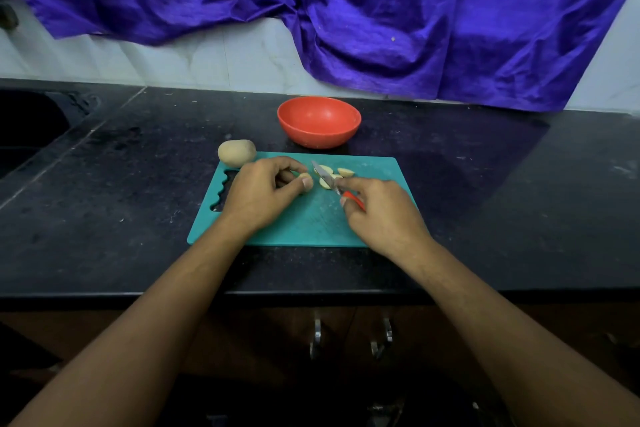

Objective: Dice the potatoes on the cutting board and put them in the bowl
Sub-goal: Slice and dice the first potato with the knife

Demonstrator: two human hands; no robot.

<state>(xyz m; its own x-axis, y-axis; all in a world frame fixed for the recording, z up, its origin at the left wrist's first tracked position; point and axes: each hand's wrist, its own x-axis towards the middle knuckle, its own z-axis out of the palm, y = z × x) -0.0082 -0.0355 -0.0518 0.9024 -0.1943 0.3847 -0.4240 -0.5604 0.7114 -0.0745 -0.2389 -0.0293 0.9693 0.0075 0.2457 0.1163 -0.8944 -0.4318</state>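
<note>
A teal cutting board [304, 222] lies on the black counter. My left hand [263, 191] pinches a small potato piece [307, 179] on the board. My right hand [377, 208] grips a knife [325, 177] by its red handle, the blade pointing up-left among several cut potato pieces [337, 174]. A whole potato [237, 152] sits at the board's far left corner. Behind the board stands a red bowl [318, 121]; nothing shows inside it.
A dark sink [27, 128] is set into the black counter [485, 191] at the far left. Purple cloth [381, 10] hangs over the tiled wall behind. Cabinet handles [317, 336] show below the counter's front edge.
</note>
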